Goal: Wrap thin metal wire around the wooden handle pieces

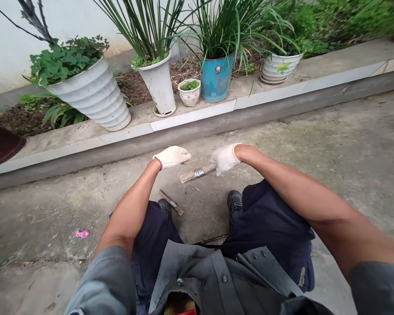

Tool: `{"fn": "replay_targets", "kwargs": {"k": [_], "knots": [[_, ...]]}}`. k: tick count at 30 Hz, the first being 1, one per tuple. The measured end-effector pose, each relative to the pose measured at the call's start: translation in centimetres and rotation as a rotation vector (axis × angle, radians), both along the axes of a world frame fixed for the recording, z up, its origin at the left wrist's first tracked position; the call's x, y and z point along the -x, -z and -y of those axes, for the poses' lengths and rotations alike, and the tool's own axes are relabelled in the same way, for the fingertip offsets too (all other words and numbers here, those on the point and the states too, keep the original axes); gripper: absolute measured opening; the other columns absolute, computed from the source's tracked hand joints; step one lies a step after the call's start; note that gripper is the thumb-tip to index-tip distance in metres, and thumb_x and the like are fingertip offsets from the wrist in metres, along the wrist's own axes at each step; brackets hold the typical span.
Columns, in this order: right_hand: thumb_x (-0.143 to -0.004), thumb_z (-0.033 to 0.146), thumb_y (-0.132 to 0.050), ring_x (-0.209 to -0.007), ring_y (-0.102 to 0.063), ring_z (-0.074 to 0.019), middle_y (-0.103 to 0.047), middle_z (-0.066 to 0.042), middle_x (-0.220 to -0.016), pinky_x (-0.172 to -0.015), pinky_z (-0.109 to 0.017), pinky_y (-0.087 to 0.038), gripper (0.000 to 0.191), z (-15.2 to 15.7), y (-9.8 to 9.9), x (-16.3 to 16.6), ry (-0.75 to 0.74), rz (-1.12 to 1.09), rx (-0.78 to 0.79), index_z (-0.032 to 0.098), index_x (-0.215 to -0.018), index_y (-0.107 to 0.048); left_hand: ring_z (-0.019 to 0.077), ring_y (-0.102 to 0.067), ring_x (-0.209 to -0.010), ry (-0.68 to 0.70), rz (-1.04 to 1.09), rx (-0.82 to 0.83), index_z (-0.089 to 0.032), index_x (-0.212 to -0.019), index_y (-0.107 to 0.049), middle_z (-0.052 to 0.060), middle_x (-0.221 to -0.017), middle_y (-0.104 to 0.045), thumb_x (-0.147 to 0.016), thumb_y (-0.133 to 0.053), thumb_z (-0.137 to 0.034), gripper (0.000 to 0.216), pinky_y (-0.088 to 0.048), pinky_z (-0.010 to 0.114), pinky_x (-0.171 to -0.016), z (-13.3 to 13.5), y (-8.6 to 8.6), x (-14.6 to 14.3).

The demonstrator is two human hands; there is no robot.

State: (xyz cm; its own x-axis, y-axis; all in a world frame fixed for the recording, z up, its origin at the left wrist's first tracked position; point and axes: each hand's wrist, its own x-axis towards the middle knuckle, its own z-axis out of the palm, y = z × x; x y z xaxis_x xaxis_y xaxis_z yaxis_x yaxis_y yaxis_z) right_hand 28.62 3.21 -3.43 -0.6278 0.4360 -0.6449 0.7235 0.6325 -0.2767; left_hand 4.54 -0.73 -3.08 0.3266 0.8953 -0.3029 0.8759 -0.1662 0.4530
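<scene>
From the head camera: a person's white-gloved right hand (225, 158) grips one end of a wooden handle wrapped in silver tape (197, 173), fingers (221, 161) curled around it. The gloved left hand (171, 157), fingers loosely bent and holding nothing, sits just above the handle's far end without touching it. A second wood-handled tool (170, 202) lies on the concrete ground (52, 210) near the left shoe (164, 206), below a planter-lined curb (190, 116).
</scene>
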Motion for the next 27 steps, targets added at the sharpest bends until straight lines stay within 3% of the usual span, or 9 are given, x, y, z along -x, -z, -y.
{"fn": "replay_targets", "kwargs": {"k": [3, 6, 9, 13, 17, 23, 27], "knots": [[-0.064, 0.03, -0.072, -0.075, -0.065, -0.0252, -0.067, -0.009, -0.07, -0.066, -0.034, -0.048, 0.021, -0.9, 0.5, 0.4, 0.097, 0.071, -0.249, 0.016, -0.081, -0.073, 0.0149, -0.052, -0.057, -0.014, -0.036, 0.006, -0.019, -0.066, -0.07, 0.002, -0.068, -0.07, -0.085, -0.052, -0.046, 0.038, -0.035, 0.028, -0.055, 0.2, -0.1, -0.3], [-0.067, 0.026, -0.068, -0.081, -0.067, -0.0308, -0.071, -0.017, -0.084, -0.069, -0.038, -0.049, 0.026, -1.8, 0.9, 0.8, 0.192, 0.081, -0.392, 0.015, -0.089, -0.075, 0.0156, -0.057, -0.061, -0.009, 0.021, 0.053, -0.02, -0.07, -0.072, 0.002, -0.071, -0.072, -0.085, -0.052, -0.048, 0.038, -0.039, 0.027, -0.057, 0.4, -0.3, -0.5], [-0.073, 0.032, -0.064, -0.084, -0.067, -0.0322, -0.071, -0.019, -0.093, -0.069, -0.039, -0.048, 0.031, -2.3, 0.8, 1.0, 0.26, -0.007, -0.454, 0.016, -0.098, -0.074, 0.0161, -0.064, -0.071, 0.005, 0.132, 0.13, -0.02, -0.077, -0.073, 0.002, -0.075, -0.074, -0.085, -0.055, -0.046, 0.033, -0.045, 0.025, -0.065, 0.6, -0.3, -0.4], [-0.081, 0.046, -0.057, -0.078, -0.065, -0.0256, -0.071, -0.012, -0.087, -0.064, -0.032, -0.043, 0.033, -2.5, 0.2, 0.9, 0.288, -0.193, -0.439, 0.02, -0.094, -0.071, 0.0168, -0.069, -0.078, -0.026, 0.273, 0.21, -0.017, -0.078, -0.072, 0.005, -0.081, -0.076, -0.087, -0.058, -0.046, 0.032, -0.051, 0.026, -0.074, 0.5, 0.1, 0.1], [-0.08, 0.054, -0.059, -0.066, -0.06, -0.0171, -0.066, -0.004, -0.071, -0.057, -0.026, -0.037, 0.036, -2.2, -0.5, 0.2, 0.287, -0.369, -0.329, 0.02, -0.086, -0.066, 0.0173, -0.07, -0.087, -0.022, 0.391, 0.272, -0.015, -0.086, -0.072, 0.008, -0.093, -0.077, -0.089, -0.058, -0.048, 0.036, -0.054, 0.027, -0.081, 0.3, 0.3, 0.9], [-0.075, 0.048, -0.069, -0.053, -0.058, -0.0113, -0.066, 0.001, -0.065, -0.049, -0.021, -0.038, 0.032, -0.8, -1.3, -0.5, 0.321, -0.512, 0.082, 0.019, -0.085, -0.062, 0.0176, -0.07, -0.088, 0.017, 0.556, 0.239, -0.014, -0.102, -0.069, 0.011, -0.101, -0.075, -0.085, -0.066, -0.041, 0.031, -0.055, 0.028, -0.079, 0.3, 0.6, 1.7], [-0.072, 0.048, -0.073, -0.058, -0.061, -0.0118, -0.068, -0.001, -0.071, -0.052, -0.022, -0.044, 0.033, -0.3, -1.5, -1.0, 0.215, -0.485, 0.306, 0.018, -0.081, -0.062, 0.017, -0.067, -0.083, 0.149, 0.441, 0.229, -0.014, -0.093, -0.072, 0.007, -0.092, -0.074, -0.081, -0.068, -0.038, 0.027, -0.05, 0.025, -0.073, 0.0, 1.0, 2.2]]}}
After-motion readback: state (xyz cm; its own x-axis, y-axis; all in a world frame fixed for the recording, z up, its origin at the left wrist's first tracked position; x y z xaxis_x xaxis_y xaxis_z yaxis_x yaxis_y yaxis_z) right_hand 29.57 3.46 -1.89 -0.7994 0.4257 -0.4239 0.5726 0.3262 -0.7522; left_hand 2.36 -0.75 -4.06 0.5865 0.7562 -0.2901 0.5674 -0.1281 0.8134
